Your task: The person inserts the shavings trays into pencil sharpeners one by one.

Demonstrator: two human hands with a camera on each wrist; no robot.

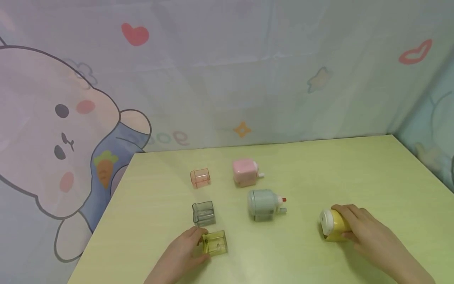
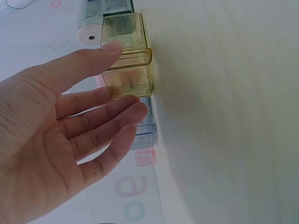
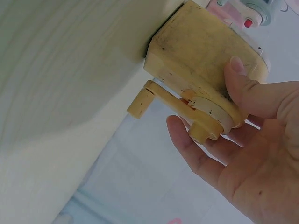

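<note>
My left hand (image 1: 181, 252) holds the see-through yellow shavings drawer (image 1: 214, 243) by its left end, thumb on the near side and fingertips on the far side. To the right, my right hand (image 1: 369, 232) grips a yellow pencil sharpener (image 1: 338, 225) from its crank end, its white front facing left. In the right wrist view the thumb lies against the dusty body, while the fingers reach round past the yellow crank (image 3: 175, 102). The sharpener sits on its side close to the tabletop.
A grey-green crank sharpener (image 1: 262, 203) lies mid-table, with a pink sharpener (image 1: 244, 172) behind it. Left of these are a see-through grey drawer (image 1: 203, 213) and a see-through pink drawer (image 1: 200, 178). A printed curtain (image 1: 220, 79) hangs along the table's (image 1: 301, 169) back edge.
</note>
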